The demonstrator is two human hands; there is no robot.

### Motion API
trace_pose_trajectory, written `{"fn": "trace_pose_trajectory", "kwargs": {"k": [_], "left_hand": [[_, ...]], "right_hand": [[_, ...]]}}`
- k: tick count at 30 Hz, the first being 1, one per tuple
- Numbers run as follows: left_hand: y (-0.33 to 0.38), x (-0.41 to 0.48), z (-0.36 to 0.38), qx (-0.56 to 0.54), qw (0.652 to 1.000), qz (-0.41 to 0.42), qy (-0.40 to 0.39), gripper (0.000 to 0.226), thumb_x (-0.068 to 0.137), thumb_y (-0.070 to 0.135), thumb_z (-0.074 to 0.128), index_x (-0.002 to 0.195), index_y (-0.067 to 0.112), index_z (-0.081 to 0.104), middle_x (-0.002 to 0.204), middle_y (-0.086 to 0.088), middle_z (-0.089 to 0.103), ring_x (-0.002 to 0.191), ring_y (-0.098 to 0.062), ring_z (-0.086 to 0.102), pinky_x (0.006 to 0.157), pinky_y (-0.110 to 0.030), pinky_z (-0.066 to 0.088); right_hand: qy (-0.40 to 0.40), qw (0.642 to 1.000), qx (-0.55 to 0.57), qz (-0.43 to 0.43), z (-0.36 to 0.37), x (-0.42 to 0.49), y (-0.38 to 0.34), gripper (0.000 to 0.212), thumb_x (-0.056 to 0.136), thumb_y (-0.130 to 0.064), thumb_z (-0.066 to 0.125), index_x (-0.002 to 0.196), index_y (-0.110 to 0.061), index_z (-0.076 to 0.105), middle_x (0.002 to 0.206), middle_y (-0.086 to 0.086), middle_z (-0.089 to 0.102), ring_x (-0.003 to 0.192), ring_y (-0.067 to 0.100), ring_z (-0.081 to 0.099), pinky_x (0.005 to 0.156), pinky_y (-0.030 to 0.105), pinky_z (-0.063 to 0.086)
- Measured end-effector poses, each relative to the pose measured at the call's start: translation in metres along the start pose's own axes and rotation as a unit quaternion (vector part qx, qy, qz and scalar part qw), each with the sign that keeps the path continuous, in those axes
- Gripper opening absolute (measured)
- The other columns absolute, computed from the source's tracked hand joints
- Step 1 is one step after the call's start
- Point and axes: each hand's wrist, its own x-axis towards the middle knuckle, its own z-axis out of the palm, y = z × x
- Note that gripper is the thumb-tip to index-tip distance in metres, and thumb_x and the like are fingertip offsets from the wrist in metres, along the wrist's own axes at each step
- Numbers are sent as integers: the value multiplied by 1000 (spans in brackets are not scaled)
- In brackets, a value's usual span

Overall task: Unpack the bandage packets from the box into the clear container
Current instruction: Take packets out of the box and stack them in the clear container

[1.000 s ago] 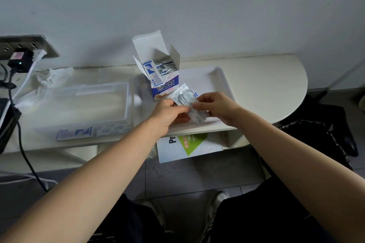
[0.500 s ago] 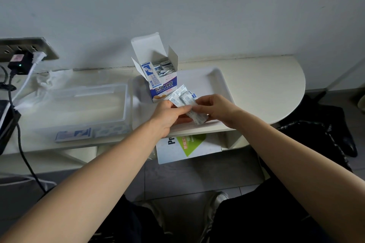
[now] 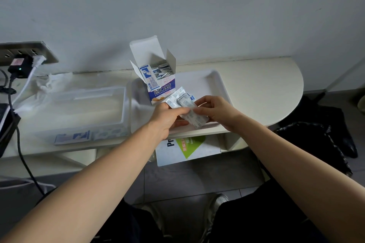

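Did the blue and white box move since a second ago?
No. The open blue and white cardboard box stands in the same back left corner of the white plastic tray as before.

Packets half covered, print unreadable

Fingers of the left hand and right hand cover much of the bandage packets, so their number is unclear and their print too small to read. They hide the box's lower right corner. At lower centre the table edge covers a booklet's top. The socket strip is cut off at the frame's left edge.
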Motion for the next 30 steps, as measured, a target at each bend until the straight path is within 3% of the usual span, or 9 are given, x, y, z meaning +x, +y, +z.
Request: {"fn": "trace_pose_trajectory", "kwargs": {"k": [6, 11, 14, 22, 25, 28, 30], "left_hand": [[6, -2, 11, -14, 1000, 7, -16, 29, 77, 1, 75, 92, 22, 63, 87, 0, 72, 74, -15, 70, 57, -29, 57], [5, -1, 13, -20, 999, 2, -28, 25, 80, 1, 72, 93, 20, 62, 90, -5, 71, 80, -21, 69, 67, -34, 59], [6, -1, 15, -18, 999, 7, -37, 23, 83, 2, 69, 96, 19, 62, 94, -5, 71, 85, -22, 70, 75, -39, 58], [7, -2, 19, -37, 996, 36, -75, 18, 92, 1, 56, 101, 15, 60, 99, -8, 68, 92, -21, 67, 83, -34, 57], [6, 0, 20, 18, 996, 58, -66, 17, 93, 5, 57, 107, 14, 61, 103, -8, 68, 97, -22, 65, 85, -31, 54], [6, 1, 20, 110, 989, 91, -44, 27, 93, 12, 60, 120, 12, 61, 111, -6, 66, 100, -16, 62, 83, -22, 49], [8, 2, 20, 124, 986, 109, -36, 23, 91, 14, 62, 114, 14, 65, 104, -3, 68, 94, -12, 62, 81, -22, 46]], "right_hand": [[12, 999, -27, -16, -13, 0, 2, 5, 90, -12, 64, 93, -9, 65, 89, 11, 66, 80, 18, 62, 71, 29, 53], [47, 998, 6, -29, -24, 0, 6, 4, 90, -10, 63, 92, -9, 66, 85, 10, 65, 79, 22, 61, 81, 41, 53], [32, 999, 8, -33, -24, -1, 3, 6, 90, -10, 63, 94, -8, 66, 85, 8, 65, 78, 18, 61, 76, 33, 53], [-10, 999, -46, -19, -18, 0, 2, 14, 92, -15, 61, 105, -13, 65, 94, 6, 68, 79, 12, 61, 64, 19, 48], [-30, 999, -24, -5, -15, 2, 0, 26, 92, -13, 61, 117, -7, 62, 103, 12, 70, 84, 13, 64, 62, 15, 48], [-23, 998, -56, -11, -18, 4, -3, 25, 89, -13, 65, 113, -5, 66, 104, 12, 71, 86, 12, 65, 67, 16, 49], [-5, 996, -78, -32, -22, 4, -6, 21, 88, -12, 66, 108, -6, 69, 101, 11, 72, 86, 12, 65, 76, 22, 52]]}}
